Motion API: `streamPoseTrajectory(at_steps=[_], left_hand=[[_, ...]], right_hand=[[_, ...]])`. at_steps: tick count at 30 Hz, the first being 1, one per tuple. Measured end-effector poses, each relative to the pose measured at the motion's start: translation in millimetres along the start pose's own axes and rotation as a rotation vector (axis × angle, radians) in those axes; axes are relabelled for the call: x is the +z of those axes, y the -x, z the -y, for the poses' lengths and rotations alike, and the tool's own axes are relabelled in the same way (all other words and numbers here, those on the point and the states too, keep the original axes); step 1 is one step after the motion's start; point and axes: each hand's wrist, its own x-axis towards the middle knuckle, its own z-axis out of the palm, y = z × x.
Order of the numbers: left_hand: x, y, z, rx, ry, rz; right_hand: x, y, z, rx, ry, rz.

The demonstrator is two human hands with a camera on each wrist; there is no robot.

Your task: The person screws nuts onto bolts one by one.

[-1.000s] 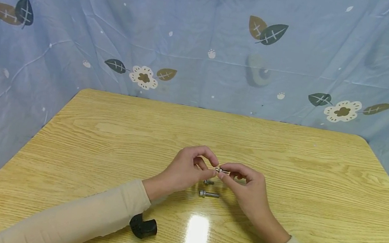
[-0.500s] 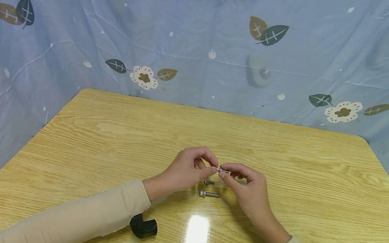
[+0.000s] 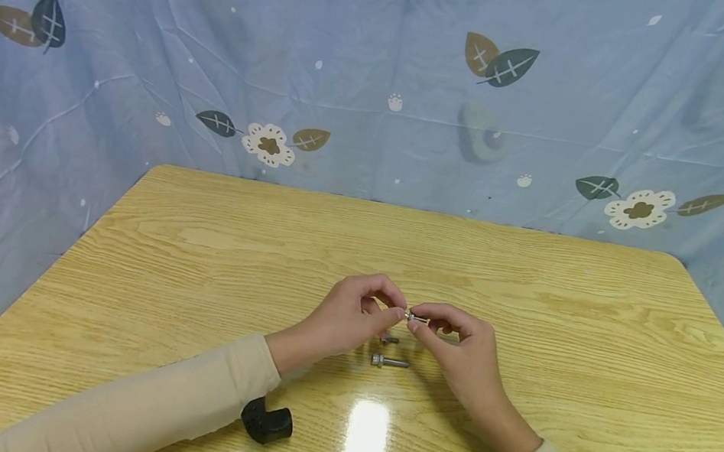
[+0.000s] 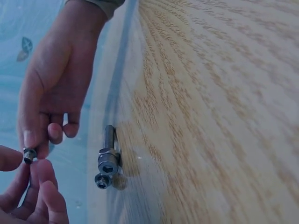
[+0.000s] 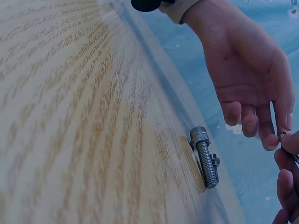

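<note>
My left hand (image 3: 356, 314) and right hand (image 3: 459, 348) meet above the middle of the table, both pinching a small metal bolt (image 3: 418, 318). Left thumb and fingertips grip its left end; right thumb and forefinger hold it farther along, near a nut-like collar. Its shank points right. In the left wrist view the small bolt (image 4: 29, 155) shows between the fingertips of both hands; in the right wrist view fingers mostly hide it. Below the hands lie a larger socket-head bolt (image 3: 390, 362) with a nut against its head, and a smaller bolt (image 3: 391, 341), partly covered by left fingers.
The wood-grain table (image 3: 250, 233) stretches out on all sides of the hands. A blue patterned cloth (image 3: 384, 67) hangs behind and beside it. Black wrist devices (image 3: 267, 423) sit at both sleeves. Light glares off the tabletop near the front.
The left thumb and fingertips have closed in on the bolt's left end, which showed more a second ago. The right hand and the bolts on the table have hardly moved.
</note>
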Motion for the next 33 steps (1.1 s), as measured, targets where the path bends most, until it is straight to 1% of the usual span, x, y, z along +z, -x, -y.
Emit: streamPoseTrajectory(at_steps=[4, 15, 20, 23, 29, 33], left_hand=[[0.3, -0.5, -0.2, 0.002, -0.015, 0.000], [-0.1, -0.1, -0.8, 0.047, -0.028, -0.009], [0.0, -0.7, -0.7, 0.053, -0.033, -0.003], [0.0, -0.5, -0.9, 0.041, -0.027, -0.001], [0.3, -0.6, -3.3, -0.005, -0.002, -0.004], [0.5, -0.6, -4.6, -0.001, -0.008, -0.002]], right_hand=[[0.0, 0.1, -0.5, 0.001, 0.000, 0.000], [-0.1, -0.3, 0.6, -0.004, -0.010, 0.008], [-0.1, -0.6, 0.1, -0.009, -0.011, 0.011], [-0.2, -0.8, 0.2, -0.003, -0.013, 0.007], [-0.7, -0.8, 0.8, 0.020, -0.011, 0.000], [-0.4, -0.8, 0.7, 0.014, -0.017, 0.000]])
